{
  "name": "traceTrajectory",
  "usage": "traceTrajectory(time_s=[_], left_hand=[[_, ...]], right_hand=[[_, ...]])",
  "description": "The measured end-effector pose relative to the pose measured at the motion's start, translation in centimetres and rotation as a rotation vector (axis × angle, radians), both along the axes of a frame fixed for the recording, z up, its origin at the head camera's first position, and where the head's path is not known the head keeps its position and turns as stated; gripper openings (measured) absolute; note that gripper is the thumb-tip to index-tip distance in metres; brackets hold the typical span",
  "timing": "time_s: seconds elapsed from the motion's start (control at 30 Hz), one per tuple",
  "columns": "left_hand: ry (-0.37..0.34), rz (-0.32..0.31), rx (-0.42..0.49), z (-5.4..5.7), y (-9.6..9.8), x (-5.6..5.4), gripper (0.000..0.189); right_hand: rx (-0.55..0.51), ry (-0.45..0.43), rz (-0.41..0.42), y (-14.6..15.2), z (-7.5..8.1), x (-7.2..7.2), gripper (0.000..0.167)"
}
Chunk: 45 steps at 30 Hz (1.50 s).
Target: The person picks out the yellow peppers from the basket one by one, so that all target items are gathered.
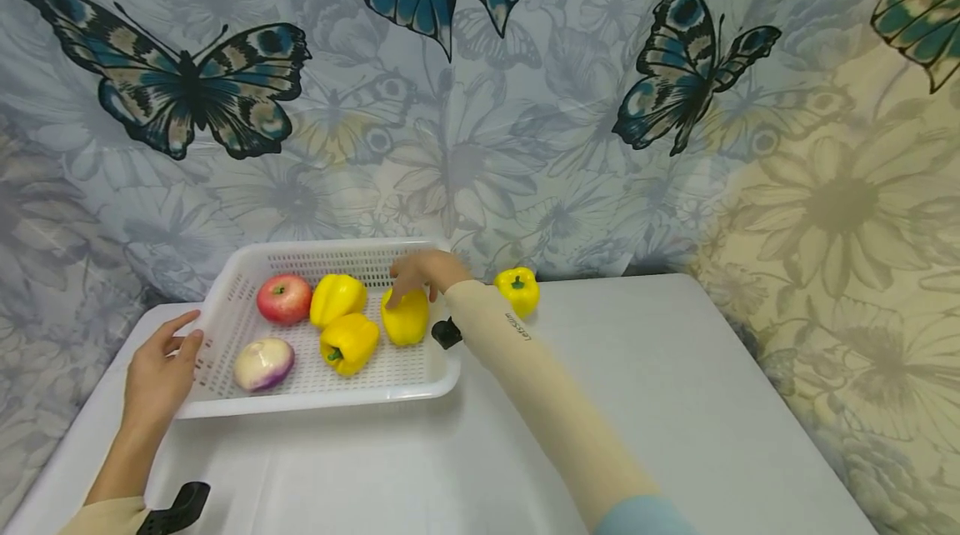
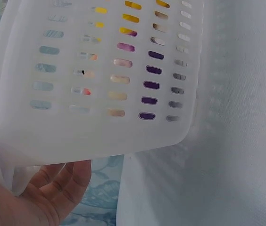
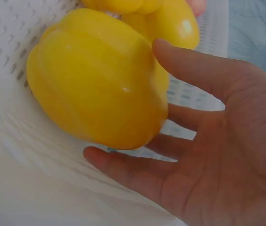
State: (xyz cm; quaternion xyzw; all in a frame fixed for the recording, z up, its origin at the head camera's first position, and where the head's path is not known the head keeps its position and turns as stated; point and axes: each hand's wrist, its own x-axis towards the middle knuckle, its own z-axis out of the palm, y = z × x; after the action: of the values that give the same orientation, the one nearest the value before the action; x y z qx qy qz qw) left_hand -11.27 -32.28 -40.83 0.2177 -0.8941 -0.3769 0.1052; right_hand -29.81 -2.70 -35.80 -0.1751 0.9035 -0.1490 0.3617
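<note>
At the left end of a white perforated plastic basket [image 1: 322, 404], my left hand [image 1: 160, 372] holds the rim, its fingers curled beneath the edge in the left wrist view. My right hand [image 1: 426, 270] reaches over the basket's right end with fingers spread around a yellow bell pepper [image 1: 406, 322]. In the right wrist view, the thumb [image 3: 189, 63] overlaps the pepper's side, and a gap shows between pepper and palm. Also in the basket are two more yellow bell peppers [image 1: 339, 300], a red apple [image 1: 284, 299] and a white-and-purple turnip [image 1: 263, 364].
One more yellow bell pepper [image 1: 519, 291] lies on the white table [image 1: 675, 402], behind my right forearm and outside the basket. Butterfly-patterned fabric [image 1: 525, 160] hangs right behind the table's back edge. Black camera mounts [image 1: 180, 508] sit at both wrists.
</note>
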Motion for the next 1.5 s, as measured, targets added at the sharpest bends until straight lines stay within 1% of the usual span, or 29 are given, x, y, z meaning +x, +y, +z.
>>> traceTrajectory(time_s=[0.1, 0.17, 0.2, 0.3, 0.4, 0.43, 0.53, 0.7, 0.93, 1.13, 1.23, 1.33, 1.5], left_hand=[[0.013, -0.002, 0.009, -0.1, 0.2, 0.0, 0.05], [0.018, 0.0, 0.013, -0.2, 0.4, -0.1, 0.049], [0.02, 0.013, 0.013, -0.3, 0.5, -0.2, 0.049], [0.017, 0.024, 0.02, -0.4, 0.7, -0.2, 0.048], [0.022, 0.011, 0.025, -0.5, 0.7, -0.2, 0.049], [0.021, -0.003, 0.026, -0.4, 0.6, -0.2, 0.049], [0.021, -0.013, 0.021, -0.3, 0.6, -0.2, 0.05], [0.018, -0.005, 0.008, -0.2, 0.5, -0.1, 0.049], [0.023, -0.004, -0.008, -0.1, 0.3, 0.1, 0.048], [0.015, -0.013, -0.012, -0.2, 0.0, 0.1, 0.049], [0.011, -0.018, -0.008, -0.2, -0.1, 0.1, 0.05], [0.014, -0.018, -0.006, -0.2, -0.1, 0.1, 0.05], [0.012, -0.015, -0.001, -0.1, -0.2, 0.1, 0.05]], right_hand=[[-0.006, -0.018, 0.002, 0.2, -0.3, 0.1, 0.071], [-0.004, -0.025, 0.026, 0.3, -0.5, 0.1, 0.071], [0.0, -0.03, 0.038, 0.4, -0.5, 0.1, 0.072], [0.016, -0.04, 0.056, 0.6, -0.7, 0.1, 0.075], [0.019, -0.042, 0.051, 0.6, -0.8, 0.1, 0.078], [0.016, -0.043, 0.05, 0.6, -0.8, 0.1, 0.079], [-0.004, -0.048, 0.039, 0.6, -0.8, 0.1, 0.082], [-0.037, -0.038, 0.066, 0.6, -0.5, 0.3, 0.081], [-0.07, 0.042, 0.182, 0.4, 0.3, 0.9, 0.078], [-0.113, 0.127, 0.234, 0.7, 0.9, 1.5, 0.075], [-0.157, 0.151, 0.242, 1.2, 1.2, 1.7, 0.075], [-0.226, 0.157, 0.243, 1.8, 1.4, 1.7, 0.074], [-0.308, 0.223, 0.284, 2.5, 1.7, 1.8, 0.068]])
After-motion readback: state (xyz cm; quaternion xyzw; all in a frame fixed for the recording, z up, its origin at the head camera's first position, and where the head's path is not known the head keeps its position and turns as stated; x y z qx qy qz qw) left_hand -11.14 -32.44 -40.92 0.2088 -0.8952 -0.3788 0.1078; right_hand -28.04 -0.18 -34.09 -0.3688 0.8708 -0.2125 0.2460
